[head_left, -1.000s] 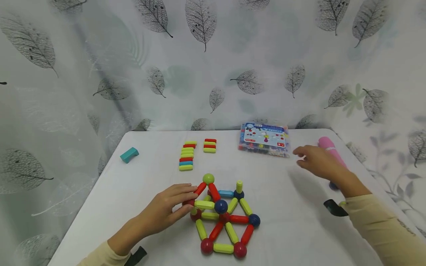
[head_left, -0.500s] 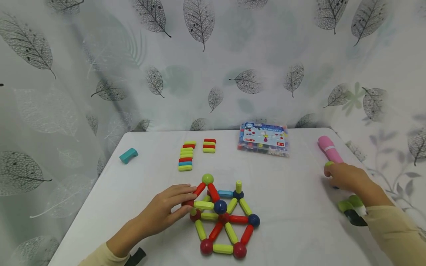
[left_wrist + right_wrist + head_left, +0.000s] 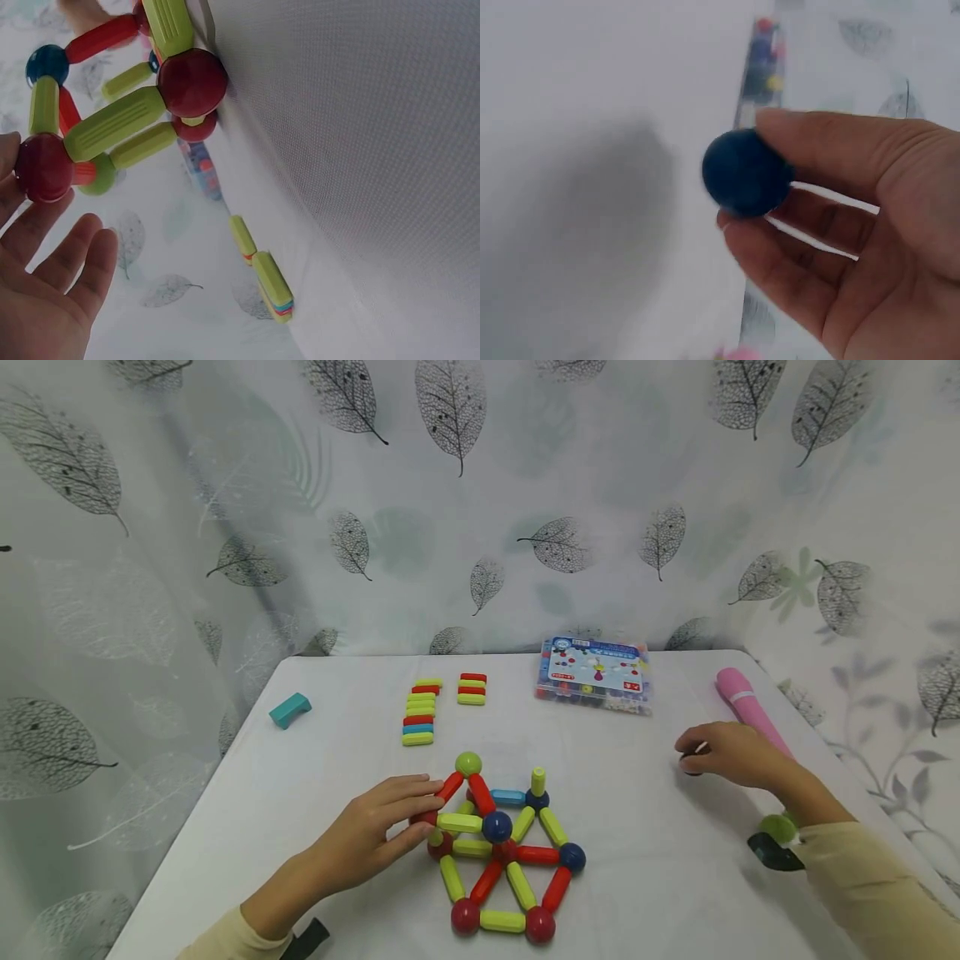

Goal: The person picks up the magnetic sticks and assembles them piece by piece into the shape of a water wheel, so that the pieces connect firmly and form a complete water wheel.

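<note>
A magnetic ball-and-rod structure [image 3: 517, 872] stands on the white table, its flat base topped by a raised part with a green ball [image 3: 468, 764] at its peak. My left hand [image 3: 367, 827] pinches a red ball [image 3: 43, 166] at the left corner of the raised part, between thumb and fingers. From a dark blue ball [image 3: 537, 799] at the back of the base a yellow-green rod [image 3: 538, 780] points up. To the right, over the table, my right hand [image 3: 738, 756] grips a loose blue ball [image 3: 746, 172] between thumb and fingertips.
Behind the structure lie two rows of coloured rods [image 3: 418, 710]. A clear plastic case [image 3: 596, 677] of parts sits at the back. A teal block [image 3: 290, 710] is at the left, a pink cylinder [image 3: 752, 706] at the right. A green ball [image 3: 777, 827] shows by my right forearm.
My right hand reached right to the balls near the pink cylinder, then came back left with a blue ball in its fingers. The left hand and the structure stayed in place.
</note>
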The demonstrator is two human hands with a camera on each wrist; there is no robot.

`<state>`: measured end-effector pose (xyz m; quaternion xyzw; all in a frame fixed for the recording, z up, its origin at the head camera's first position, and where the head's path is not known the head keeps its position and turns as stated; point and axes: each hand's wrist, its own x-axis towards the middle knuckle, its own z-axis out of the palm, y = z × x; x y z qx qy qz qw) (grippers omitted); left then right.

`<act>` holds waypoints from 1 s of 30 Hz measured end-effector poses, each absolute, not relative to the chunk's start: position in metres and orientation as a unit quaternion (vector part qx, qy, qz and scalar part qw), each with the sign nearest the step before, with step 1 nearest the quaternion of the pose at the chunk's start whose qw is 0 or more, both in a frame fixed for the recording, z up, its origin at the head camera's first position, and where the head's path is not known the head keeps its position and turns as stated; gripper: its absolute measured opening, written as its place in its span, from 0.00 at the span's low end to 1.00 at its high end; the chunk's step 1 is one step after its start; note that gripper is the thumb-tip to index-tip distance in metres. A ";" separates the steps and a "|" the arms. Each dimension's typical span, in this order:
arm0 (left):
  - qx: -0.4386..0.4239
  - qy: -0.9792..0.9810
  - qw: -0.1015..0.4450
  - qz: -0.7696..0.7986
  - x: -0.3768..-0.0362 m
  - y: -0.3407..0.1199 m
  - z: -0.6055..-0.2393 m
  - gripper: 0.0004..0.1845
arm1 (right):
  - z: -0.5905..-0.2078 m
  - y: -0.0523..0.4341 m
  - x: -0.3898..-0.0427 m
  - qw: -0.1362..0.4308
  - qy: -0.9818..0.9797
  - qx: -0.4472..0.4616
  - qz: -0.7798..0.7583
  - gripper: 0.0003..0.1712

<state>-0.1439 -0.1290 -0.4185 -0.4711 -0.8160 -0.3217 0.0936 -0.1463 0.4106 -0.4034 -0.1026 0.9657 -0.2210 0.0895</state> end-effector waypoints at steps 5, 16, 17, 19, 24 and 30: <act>-0.472 -0.814 0.092 -0.325 -0.144 -0.129 -0.418 0.26 | -0.396 0.360 -0.155 0.117 0.934 -0.115 -0.316 0.21; -0.459 -0.825 0.081 -0.320 -0.142 -0.128 -0.416 0.24 | -0.382 0.263 -0.166 0.103 0.872 -0.209 -0.431 0.17; -0.459 -0.825 0.080 -0.320 -0.142 -0.128 -0.416 0.24 | -0.381 0.258 -0.166 0.105 0.867 -0.213 -0.438 0.17; -0.459 -0.825 0.081 -0.321 -0.142 -0.128 -0.417 0.25 | -0.380 0.250 -0.168 0.110 0.860 -0.220 -0.446 0.18; -0.464 -0.821 0.083 -0.323 -0.143 -0.129 -0.417 0.25 | -0.382 0.240 -0.170 0.122 0.856 -0.222 -0.451 0.17; -0.466 -0.819 0.085 -0.323 -0.144 -0.130 -0.418 0.25 | -0.384 0.238 -0.171 0.128 0.857 -0.224 -0.446 0.17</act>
